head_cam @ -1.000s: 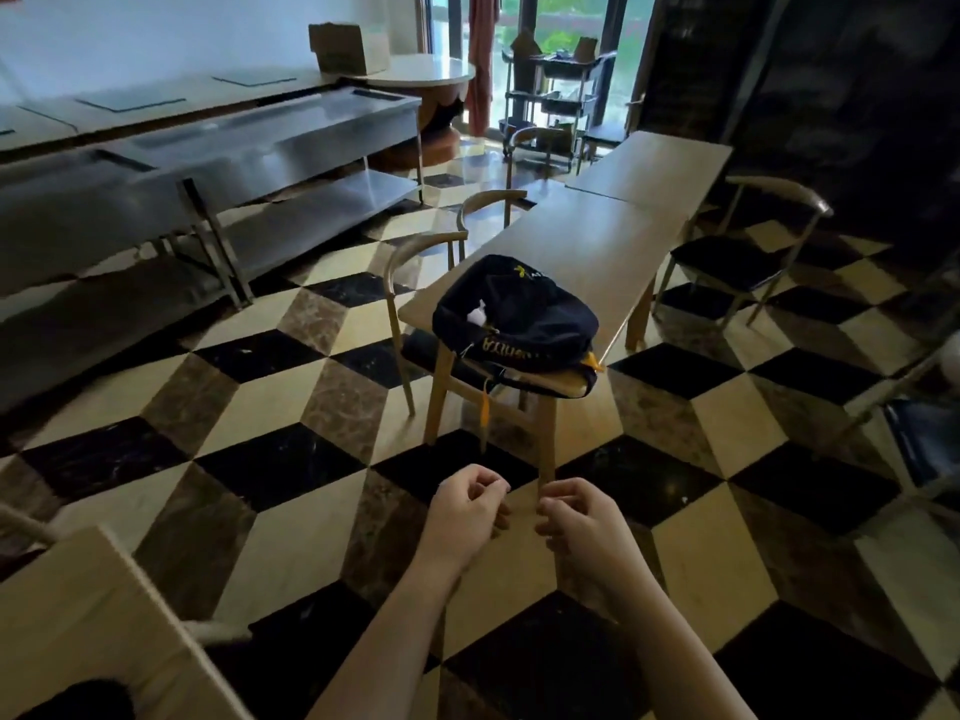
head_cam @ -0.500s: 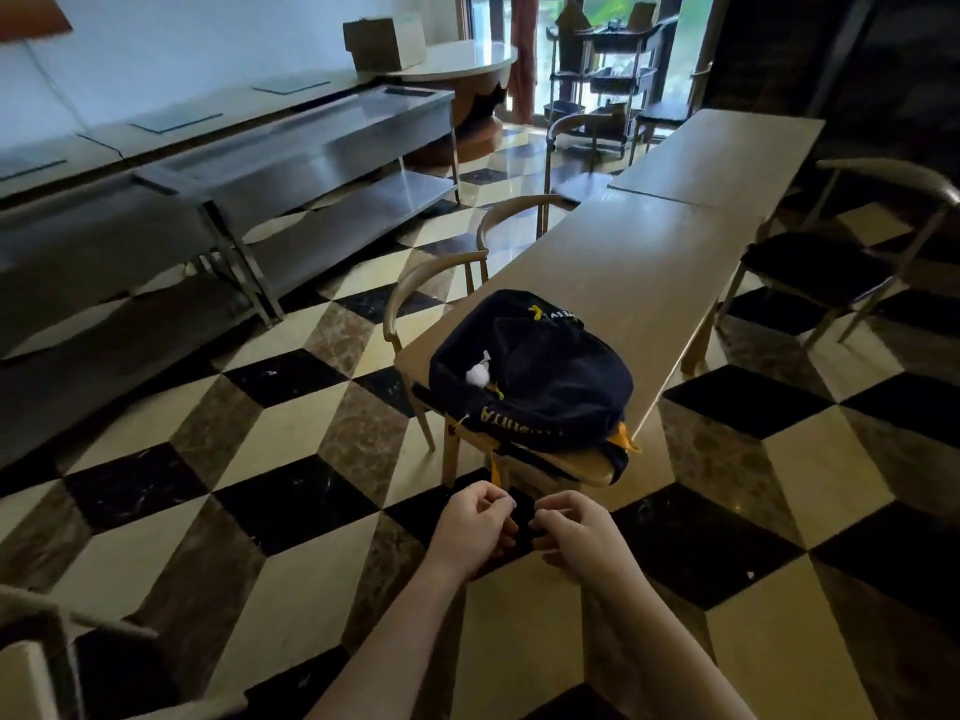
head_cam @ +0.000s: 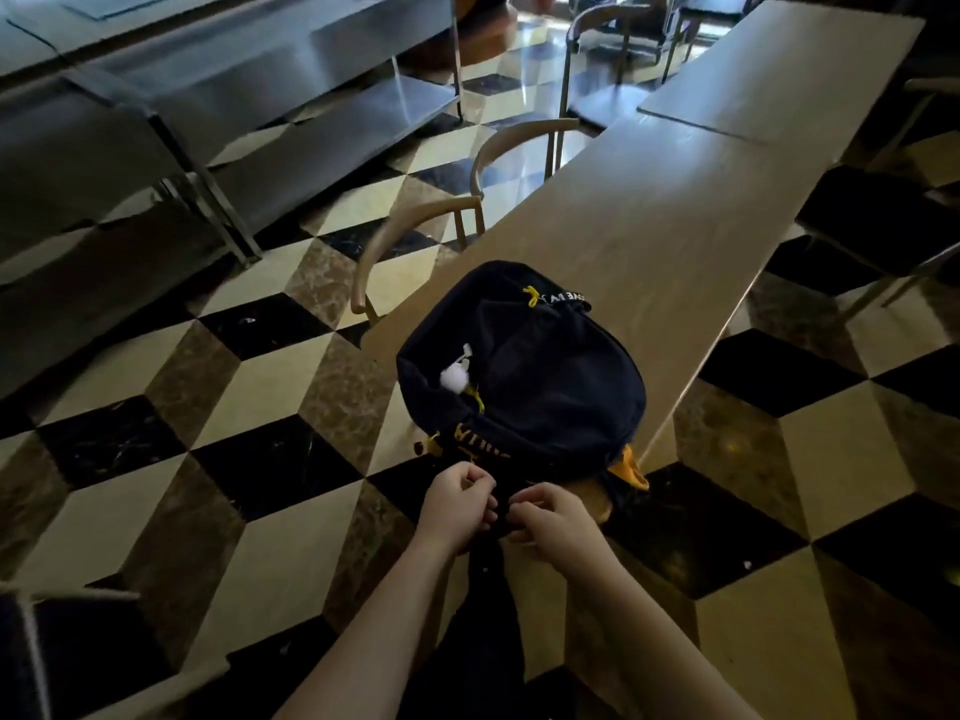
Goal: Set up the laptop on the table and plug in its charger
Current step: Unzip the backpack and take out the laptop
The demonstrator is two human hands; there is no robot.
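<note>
The backpack lies closed on the table end, just beyond both hands. Contents are hidden; no laptop shows. Yellow lettering is unreadable. Left hand and right hand have curled fingers; what they grip cannot be told.

Long, narrow, light-brown wooden table, top bare along most of its length. A dark navy fabric backpack with yellow lettering and zip pulls lies flat at the near end, its lower edge overhanging the table's end. Second matching wooden table butts against the far end.
</note>
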